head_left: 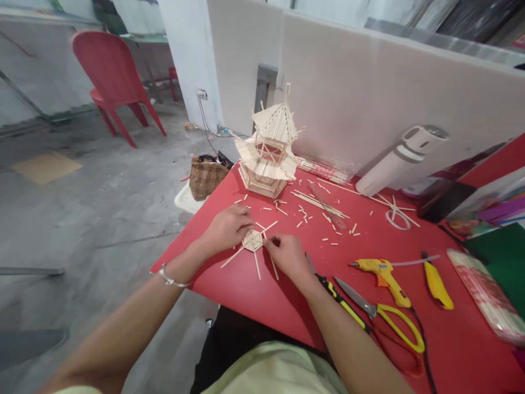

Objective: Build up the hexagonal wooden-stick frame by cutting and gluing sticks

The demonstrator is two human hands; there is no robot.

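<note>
A hexagonal web of thin wooden sticks (252, 241), with longer sticks radiating from it, lies on the red table. My left hand (232, 225) has its curled fingers on the web's upper left edge. At the right edge, my right hand (289, 256) is closed in a pinch, its fingertips beside a radiating stick; what lies between them is too small to make out. Just beyond stands a tiered pagoda model (270, 148) of the same sticks. Short cut pieces (303, 213) and a bundle of long sticks (320, 203) are scattered behind my hands.
To the right lie a yellow glue gun (381, 271), yellow-handled scissors (377, 311), a cutter knife (344, 303) and a yellow cutter (437, 284). A ruler (327, 207), white tumbler (400, 161) and packed sticks (488, 293) are farther out. The red table's (205, 279) left edge is close.
</note>
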